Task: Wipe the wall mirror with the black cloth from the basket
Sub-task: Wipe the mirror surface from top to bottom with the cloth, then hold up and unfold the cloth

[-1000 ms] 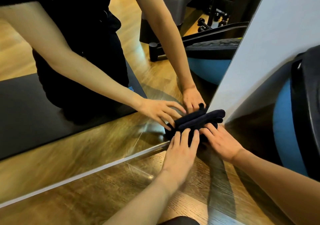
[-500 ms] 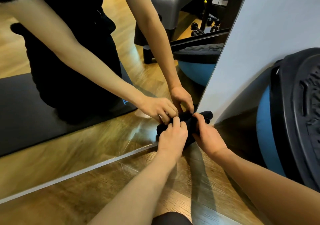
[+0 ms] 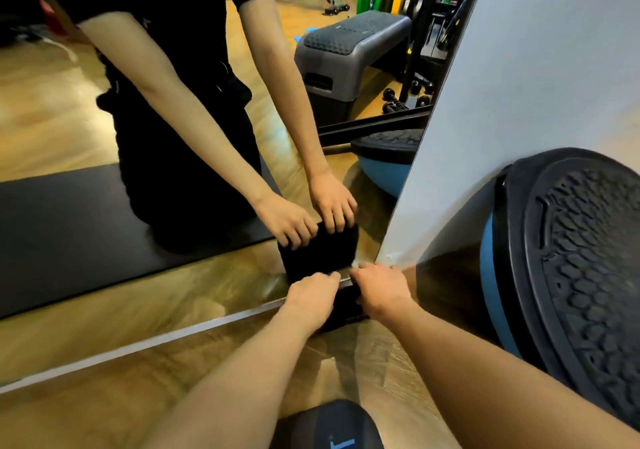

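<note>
Lower centre of frame: left hand (image 3: 313, 294) and right hand (image 3: 382, 287) both grip the folded black cloth (image 3: 343, 305) at the bottom right corner of the frameless wall mirror (image 3: 104, 275); fingertips hidden, cloth mostly covered.

You have a plain black cloth (image 3: 343, 306) at the foot of the mirror (image 3: 86, 292), on a brown wood-grain floor (image 3: 104, 407). Right of the mirror stands a white wall (image 3: 540, 67), and against it a blue ball trainer (image 3: 568, 275) with a black honeycomb-patterned base.
</note>
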The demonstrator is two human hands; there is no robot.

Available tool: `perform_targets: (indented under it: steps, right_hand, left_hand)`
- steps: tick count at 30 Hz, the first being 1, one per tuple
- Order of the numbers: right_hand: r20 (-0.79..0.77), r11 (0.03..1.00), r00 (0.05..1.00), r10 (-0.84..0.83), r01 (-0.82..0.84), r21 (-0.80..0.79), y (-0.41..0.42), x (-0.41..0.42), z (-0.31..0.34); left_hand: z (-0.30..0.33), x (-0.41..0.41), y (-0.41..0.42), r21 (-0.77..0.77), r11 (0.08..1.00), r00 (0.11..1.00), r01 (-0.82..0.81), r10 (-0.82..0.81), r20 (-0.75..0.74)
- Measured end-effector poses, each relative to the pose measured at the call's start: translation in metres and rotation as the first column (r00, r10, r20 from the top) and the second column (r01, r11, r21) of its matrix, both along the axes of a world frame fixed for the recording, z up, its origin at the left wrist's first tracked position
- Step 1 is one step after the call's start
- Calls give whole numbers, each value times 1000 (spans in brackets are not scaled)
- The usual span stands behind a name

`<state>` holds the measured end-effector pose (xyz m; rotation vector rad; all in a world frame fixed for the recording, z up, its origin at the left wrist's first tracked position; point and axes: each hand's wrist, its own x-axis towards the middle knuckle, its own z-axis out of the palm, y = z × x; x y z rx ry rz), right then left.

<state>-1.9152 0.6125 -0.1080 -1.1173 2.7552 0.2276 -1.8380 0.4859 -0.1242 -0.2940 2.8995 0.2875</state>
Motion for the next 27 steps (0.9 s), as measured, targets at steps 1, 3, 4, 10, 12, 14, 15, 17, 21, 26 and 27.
perform_targets:
  steps: [1, 3, 4, 10, 12, 14, 15, 17, 21, 26, 27]
  right_hand:
    - [23, 1000, 1000, 20, -20, -9, -9, 9, 8]
    - [47, 997, 996, 76, -75, -23, -32, 28, 27]
    - [54, 994, 993, 104, -103, -22, -47, 38, 38]
    - [64, 965, 965, 256, -251, -78, -139, 105, 121]
    - [41, 942, 948, 316, -308, -130, -166, 133, 155]
    - [30, 911, 924, 381, -370, -181, -193, 160, 192]
    - [17, 890, 907, 421, -410, -199, -205, 171, 211]
    - [-28, 829, 862, 506, -495, -260, -230, 200, 251]
    - [-110, 694, 773, 624, -614, -377, -284, 263, 324]
    - [-222, 499, 622, 751, -754, -427, -360, 337, 403]
    - [-241, 467, 601, 762, -768, -438, -375, 351, 422]
  left_hand:
    - [8, 13, -11, 25, 1000, 1000, -3, 3, 24]
    - [26, 38, -39, 58, 998, 999, -34, 32, 40]
    - [37, 50, -53, 72, 996, 998, -58, 55, 43]
    - [128, 134, -129, 20, 984, 984, -176, 176, 20]
    - [171, 169, -152, -32, 976, 976, -216, 216, 6]
    - [215, 206, -174, -96, 958, 962, -272, 270, -27]
    - [235, 221, -185, -127, 947, 955, -295, 292, -47]
    - [278, 259, -206, -206, 920, 942, -335, 324, -83]
    - [367, 334, -249, -308, 861, 914, -405, 393, -104]
    - [479, 417, -309, -336, 777, 829, -533, 559, -23]
    - [500, 430, -321, -343, 758, 809, -555, 588, -10]
